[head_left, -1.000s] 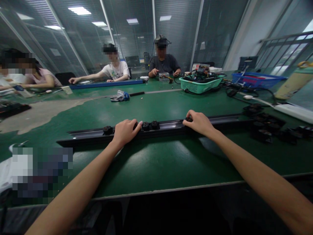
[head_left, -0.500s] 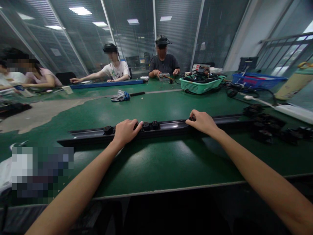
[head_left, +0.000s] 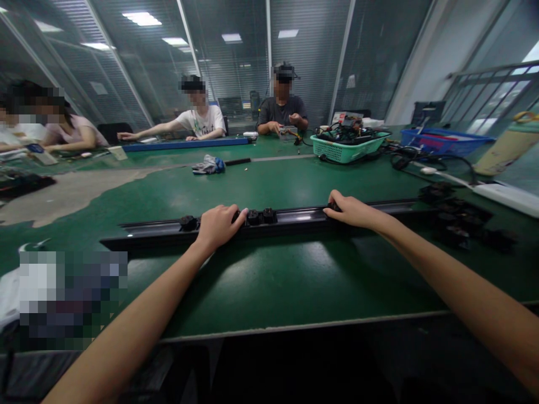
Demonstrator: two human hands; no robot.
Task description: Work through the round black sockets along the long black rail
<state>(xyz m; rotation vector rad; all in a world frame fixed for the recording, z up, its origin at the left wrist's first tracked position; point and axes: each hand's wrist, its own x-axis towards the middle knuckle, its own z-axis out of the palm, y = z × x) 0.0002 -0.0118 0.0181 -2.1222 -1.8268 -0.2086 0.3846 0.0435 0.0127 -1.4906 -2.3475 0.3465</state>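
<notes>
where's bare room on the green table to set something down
Bare: between the black rail and the table's near edge, centrally; also beyond the rail, short of the grey-blue bundle. Crowded: the right side, with black parts and cables.

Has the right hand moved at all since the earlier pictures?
Yes, slightly: the right hand has shifted right along the rail, farther from the pair of round pieces near its middle.
</notes>
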